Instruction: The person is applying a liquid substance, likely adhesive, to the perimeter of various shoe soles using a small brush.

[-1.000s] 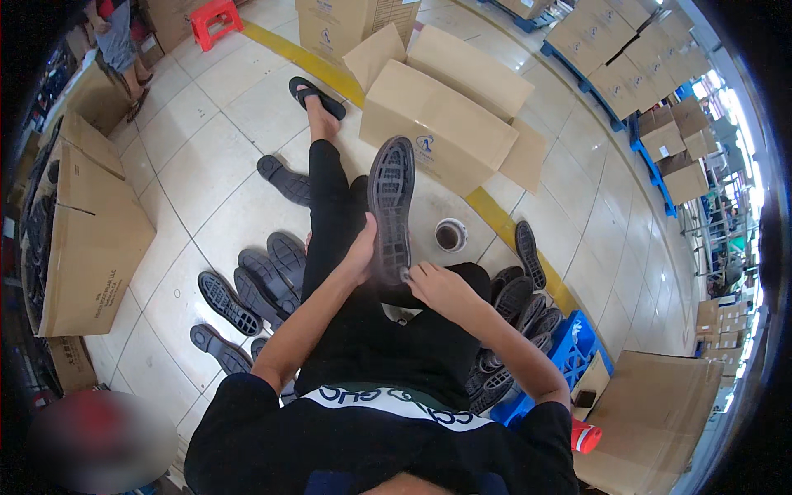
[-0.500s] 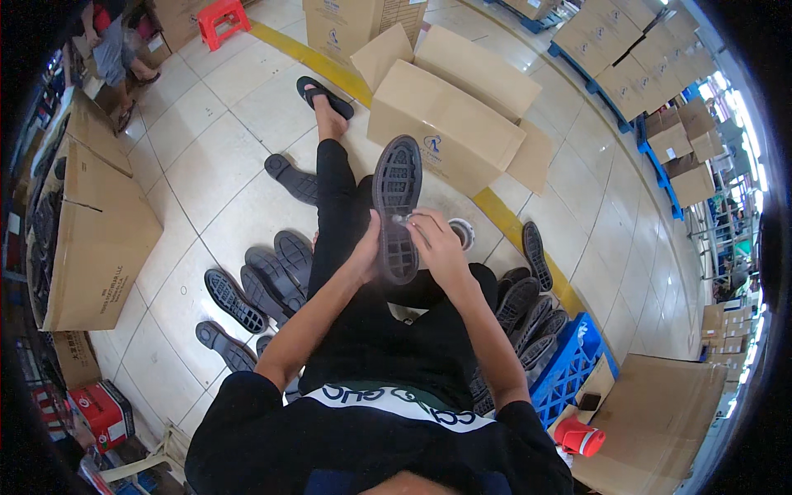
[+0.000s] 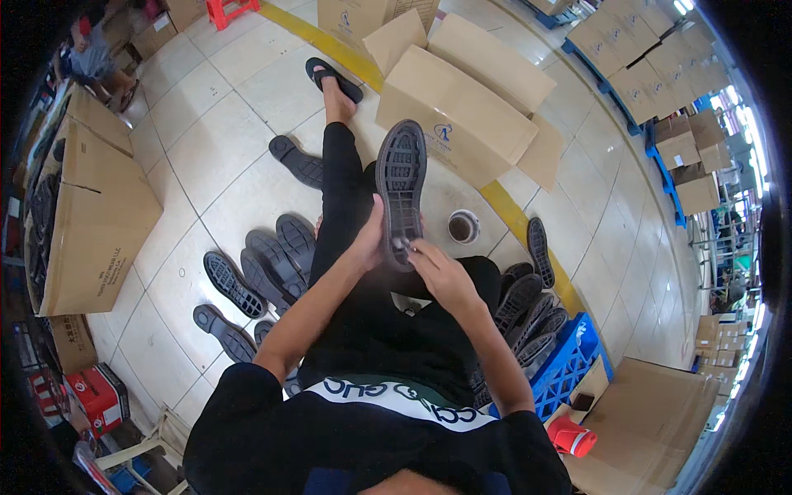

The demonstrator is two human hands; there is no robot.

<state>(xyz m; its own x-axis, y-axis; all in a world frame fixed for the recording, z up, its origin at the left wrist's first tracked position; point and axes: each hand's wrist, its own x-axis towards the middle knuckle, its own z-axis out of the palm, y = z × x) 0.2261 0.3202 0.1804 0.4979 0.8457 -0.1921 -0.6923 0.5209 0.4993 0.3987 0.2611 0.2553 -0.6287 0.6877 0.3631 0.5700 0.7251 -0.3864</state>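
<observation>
I sit on a tiled floor with my left leg stretched out. My left hand point(image 3: 369, 239) grips a dark shoe sole point(image 3: 401, 188) by its left edge and holds it upright, tread side toward me. My right hand point(image 3: 435, 268) has its fingertips pinched against the sole's lower end. Whether something small is between those fingers, I cannot tell. Several more dark soles point(image 3: 262, 266) lie on the floor to my left, and another heap of soles point(image 3: 528, 309) lies to my right.
A small round cup point(image 3: 463, 225) of dark liquid stands on the floor just right of the held sole. A blue plastic crate point(image 3: 569, 375) is at my right. Open cardboard boxes point(image 3: 462, 107) lie ahead, another carton point(image 3: 95, 223) at the left. A person point(image 3: 91, 62) sits far left.
My right hand has come from my lap up to the sole's lower end. The left hand still holds the sole, now a little straighter.
</observation>
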